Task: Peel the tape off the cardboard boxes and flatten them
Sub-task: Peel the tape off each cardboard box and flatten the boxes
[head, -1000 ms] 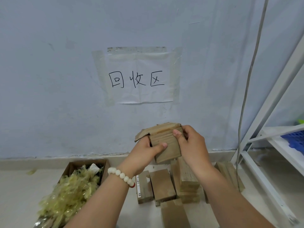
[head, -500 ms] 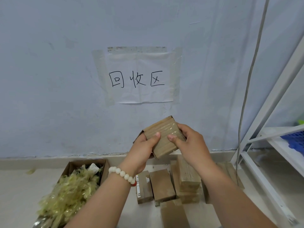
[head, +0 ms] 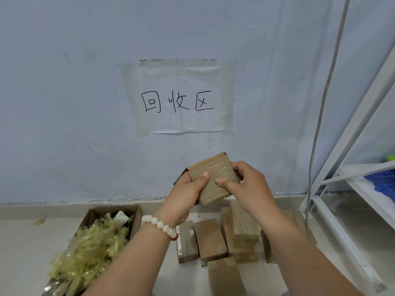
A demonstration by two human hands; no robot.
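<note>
A small brown cardboard box (head: 213,178) is held up in front of the wall, its broad face covered with shiny clear tape and turned toward me. My left hand (head: 186,195) grips its left side, thumb pressed on the taped face. My right hand (head: 245,186) grips its right side, thumb tip also on that face, near the middle. A loose flap sticks out behind the left hand. On the floor below lie several more small taped boxes (head: 210,239), some stacked (head: 243,226).
An open carton (head: 136,212) at the lower left is heaped with crumpled yellowish tape (head: 89,246). A white metal shelf frame (head: 342,238) stands on the right, with a cable (head: 320,116) hanging beside it. A paper sign (head: 180,99) is taped to the wall.
The box has been turned in both hands, so that its taped broad face now faces me instead of its flaps. Both thumbs have shifted onto that face.
</note>
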